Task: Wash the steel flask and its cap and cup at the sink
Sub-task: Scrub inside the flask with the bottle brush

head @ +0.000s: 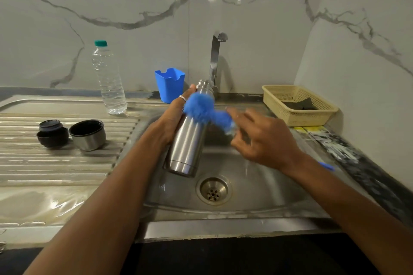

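Sink (257, 185) — shiny steel flask (190, 140), blue brush (200, 107) across.

I count one steel flask (190, 140), one steel cup (88, 135) and one black cap (52, 133), though it may be two stacked pieces; I cannot tell. There is one blue brush (200, 109), one clear bottle (109, 78), one blue holder (169, 85), one basket (308, 116) with one dark pad (301, 104), one tap (215, 56) and one drain (213, 190). Two hands are mine, left hand (169, 120) and right hand (263, 140), with one ring (182, 98).
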Tool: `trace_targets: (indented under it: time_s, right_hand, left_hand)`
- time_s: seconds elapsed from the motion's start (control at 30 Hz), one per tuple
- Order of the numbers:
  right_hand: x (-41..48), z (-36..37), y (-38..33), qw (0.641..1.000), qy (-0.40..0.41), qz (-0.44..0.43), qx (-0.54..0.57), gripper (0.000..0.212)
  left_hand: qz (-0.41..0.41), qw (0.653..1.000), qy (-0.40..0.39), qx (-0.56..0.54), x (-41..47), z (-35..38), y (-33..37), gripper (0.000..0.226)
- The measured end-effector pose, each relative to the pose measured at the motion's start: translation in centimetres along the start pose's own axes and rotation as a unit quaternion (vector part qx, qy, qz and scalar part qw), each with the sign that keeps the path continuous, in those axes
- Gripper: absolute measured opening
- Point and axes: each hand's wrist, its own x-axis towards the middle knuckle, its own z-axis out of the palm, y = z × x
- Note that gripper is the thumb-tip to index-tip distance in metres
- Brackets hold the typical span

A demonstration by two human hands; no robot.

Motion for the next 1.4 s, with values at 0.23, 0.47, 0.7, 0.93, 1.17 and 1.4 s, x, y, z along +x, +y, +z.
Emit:
trace_targets:
  time_s: [0.23, 0.47, 0.7, 0.93, 1.17, 1.4]
  right_hand:
    - [-0.8, 0.0, -0.4, 1.0, -0.009, -0.027, 0.002, 0.053]
    - [0.5, -0.7, 0.5, 1.0, 0.008, -0.003, -0.019, 0.052]
    - [-1.5, -0.9, -1.5, 0.996, -0.008, -0.063, 0.063, 0.053]
    - [0.8, -0.2, -0.2, 0.999, 0.017, 0.043, 0.0, 0.051]
    - [-1.0, -0.4, -1.3, 0.997, -0.001, -0.054, 0.052, 0.053]
    - [0.5, -0.3, -0.2, 0.999, 0.022, 0.043, 0.018, 0.051]
  left_hand:
    - [-0.023, 1.0, 0.011, 0.011, -0.2, 0.1, 0.0, 0.055]
    - [-0.042, 0.994, -0.009, -0.098, 0.4, -0.3, 0.2, 0.069]
    - [-0.043, 0.994, -0.044, -0.093, 0.4, -0.9, 0.3, 0.07]
    - [0.0, 0.997, 0.002, -0.071, 0.7, -1.1, 0.1, 0.06]
    - [-0.036, 0.996, 0.008, -0.083, 0.9, -1.0, -0.3, 0.052]
    - [-0.055, 0.993, -0.009, -0.101, 0.2, -0.8, 0.1, 0.06]
